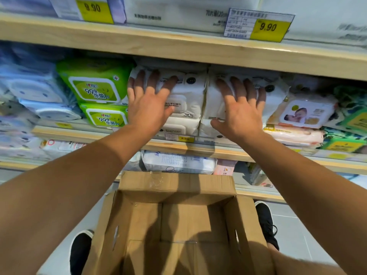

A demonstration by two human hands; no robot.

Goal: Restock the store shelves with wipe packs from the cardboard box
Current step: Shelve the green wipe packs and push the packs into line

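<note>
Both hands lie flat, fingers spread, grasping nothing: the left hand [148,105] and right hand [239,111] press two white wipe packs [190,100] back toward the shelf's [228,150] front edge, likely squaring them up. The cardboard box [176,221] below looks empty. Yellow tags [267,28] read 9.90; green packs [95,86] say 999.

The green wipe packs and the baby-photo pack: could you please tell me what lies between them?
In the head view, white wipe packs fill that stretch, with the left hand and right hand pressed flat on them.
</note>
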